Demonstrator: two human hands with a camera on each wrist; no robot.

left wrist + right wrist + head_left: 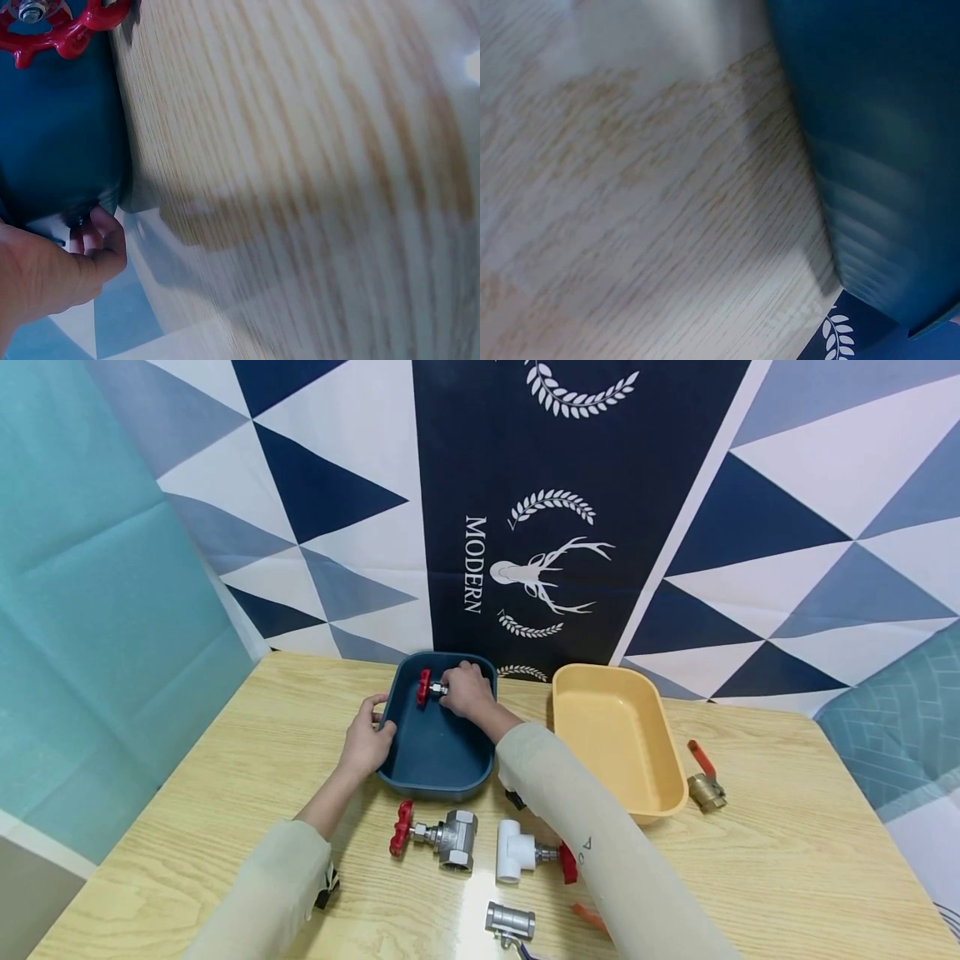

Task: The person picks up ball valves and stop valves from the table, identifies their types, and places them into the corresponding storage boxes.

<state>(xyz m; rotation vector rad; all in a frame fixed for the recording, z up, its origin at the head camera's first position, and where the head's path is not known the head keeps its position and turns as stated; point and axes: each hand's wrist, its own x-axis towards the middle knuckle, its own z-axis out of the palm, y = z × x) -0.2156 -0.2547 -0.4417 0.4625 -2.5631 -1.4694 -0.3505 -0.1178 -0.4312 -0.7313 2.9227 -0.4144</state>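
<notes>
A dark blue plastic bin (431, 768) stands at the back of the table. My left hand (367, 742) grips its left rim, thumb over the edge and fingers on the outer wall. Inside the bin, near its far end, my right hand (468, 690) holds a valve with a red handwheel (423, 687); the fingers hide most of the valve body. In the left wrist view the left fingers (105, 244) curl at the bin's rim. Only the outer wall of the bin (877, 150) fills the right side of the right wrist view.
A yellow bin (611, 739) stands right of the blue one, with a red-handled brass ball valve (707, 792) beyond. In front lie a steel valve with red handwheel (456, 841), a white tee valve (510, 852) and a small steel ball valve (512, 920). A patterned cloth (360, 527) hangs behind.
</notes>
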